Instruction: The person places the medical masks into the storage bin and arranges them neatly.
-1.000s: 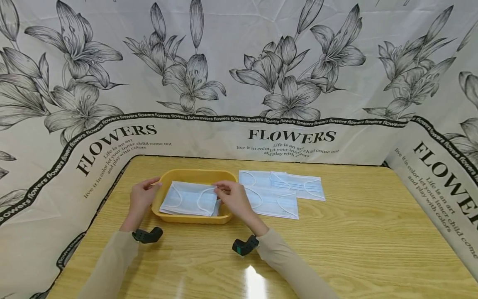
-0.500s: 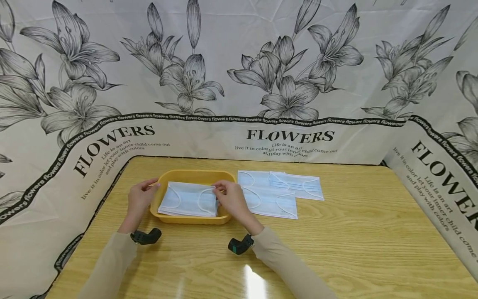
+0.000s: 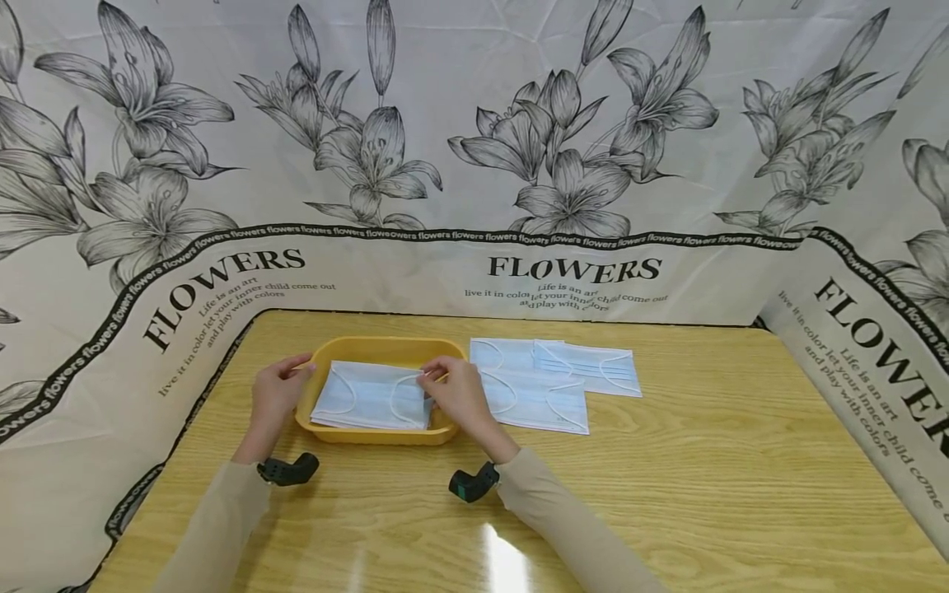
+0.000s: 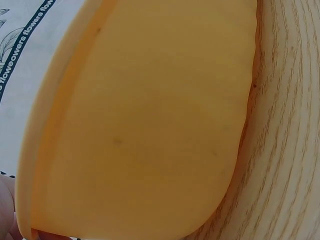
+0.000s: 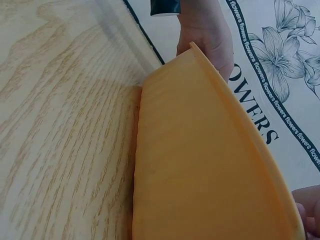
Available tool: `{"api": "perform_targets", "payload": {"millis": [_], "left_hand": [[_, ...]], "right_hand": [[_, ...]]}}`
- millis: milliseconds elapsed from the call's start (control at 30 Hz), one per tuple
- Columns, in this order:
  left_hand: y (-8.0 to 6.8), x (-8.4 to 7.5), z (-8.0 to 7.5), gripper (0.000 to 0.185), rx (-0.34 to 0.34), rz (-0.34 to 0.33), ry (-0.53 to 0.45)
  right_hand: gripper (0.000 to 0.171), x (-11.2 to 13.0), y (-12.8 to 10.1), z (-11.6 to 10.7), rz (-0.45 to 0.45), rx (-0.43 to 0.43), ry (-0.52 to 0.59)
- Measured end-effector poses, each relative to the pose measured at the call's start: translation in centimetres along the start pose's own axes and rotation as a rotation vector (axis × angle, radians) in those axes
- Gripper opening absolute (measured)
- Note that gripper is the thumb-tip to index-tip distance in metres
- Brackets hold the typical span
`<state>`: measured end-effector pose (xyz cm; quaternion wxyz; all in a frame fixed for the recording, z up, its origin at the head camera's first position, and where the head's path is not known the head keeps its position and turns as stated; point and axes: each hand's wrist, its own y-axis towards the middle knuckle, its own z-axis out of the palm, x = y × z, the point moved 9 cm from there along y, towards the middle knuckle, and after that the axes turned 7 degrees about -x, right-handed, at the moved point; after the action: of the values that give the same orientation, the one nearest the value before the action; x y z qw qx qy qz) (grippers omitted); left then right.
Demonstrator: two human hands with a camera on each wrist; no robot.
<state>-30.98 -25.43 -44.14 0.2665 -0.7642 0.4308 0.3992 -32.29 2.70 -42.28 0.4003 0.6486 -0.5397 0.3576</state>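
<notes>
A yellow plastic basin [image 3: 385,436] stands on the table, with a small pile of pale blue face masks [image 3: 371,395] lying inside it, white ear loops showing. My left hand [image 3: 276,399] holds the basin's left rim; in the left wrist view the basin wall [image 4: 150,125] fills the picture, with fingertips at the lower left edge. At the basin's right end, my right hand [image 3: 461,399] pinches the upper right corner of the top mask. Only a bit of the right fingers [image 5: 311,205] shows in the right wrist view, beside the rim.
Right of the basin, several more face masks [image 3: 544,399] lie overlapping on the wooden table [image 3: 704,478]. A white cloth [image 3: 415,280] with printed flowers and lettering stands behind and along the sides. Each wrist wears a dark camera [image 3: 292,469].
The top mask has shifted slightly over the pile, covering the lower edge that stuck out at the right. My right hand keeps its pinch; my left hand stays at the rim.
</notes>
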Motion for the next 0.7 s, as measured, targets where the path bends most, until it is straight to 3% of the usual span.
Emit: {"api": "perform_targets", "payload": {"millis": [700], "left_hand": [[0.04,0.22,0.16,0.040,-0.013,-0.032,-0.005]], "right_hand": [[0.012,-0.17,-0.10,-0.11,-0.007,-0.036,0.000]]}}
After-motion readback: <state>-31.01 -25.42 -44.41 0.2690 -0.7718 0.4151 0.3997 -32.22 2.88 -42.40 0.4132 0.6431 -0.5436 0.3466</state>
